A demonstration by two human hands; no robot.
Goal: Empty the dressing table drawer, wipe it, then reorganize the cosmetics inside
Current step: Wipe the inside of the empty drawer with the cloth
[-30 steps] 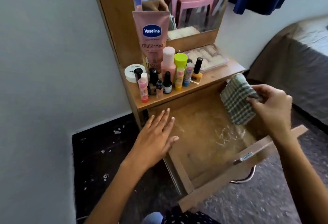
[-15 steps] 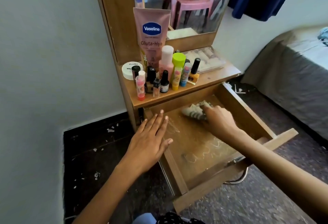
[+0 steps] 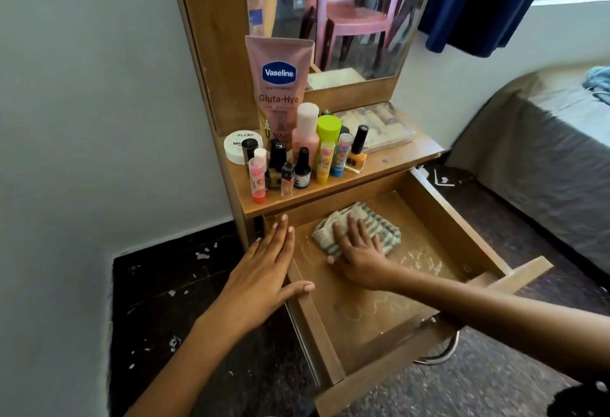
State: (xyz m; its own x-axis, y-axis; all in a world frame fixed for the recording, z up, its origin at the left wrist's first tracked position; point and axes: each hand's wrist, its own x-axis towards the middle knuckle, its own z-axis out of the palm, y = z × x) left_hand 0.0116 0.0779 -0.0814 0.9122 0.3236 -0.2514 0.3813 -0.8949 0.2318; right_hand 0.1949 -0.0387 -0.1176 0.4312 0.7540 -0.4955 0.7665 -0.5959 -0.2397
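Note:
The wooden drawer (image 3: 455,218) stands pulled out, with wet streaks on its bare floor. A green-and-white checked cloth (image 3: 386,231) lies at the drawer's back left. My right hand (image 3: 358,250) presses flat on the cloth with straight fingers. My left hand (image 3: 264,271) rests flat on the drawer's left wall, thumb over the rim. Several cosmetics stand on the tabletop above: a pink Vaseline tube (image 3: 280,86), a pink bottle (image 3: 306,132), a green-capped stick (image 3: 326,152), an orange nail polish (image 3: 358,152), a white jar (image 3: 238,145) and small bottles.
A clear plastic box (image 3: 379,126) lies at the back right of the tabletop under the mirror (image 3: 330,13). A bed (image 3: 544,139) stands to the right, a blue curtain (image 3: 478,0) above it. The dark floor at the left has white specks.
My right hand brought the cloth down from the drawer's right wall into the drawer and slid it leftward along the back. My left hand stayed on the left wall.

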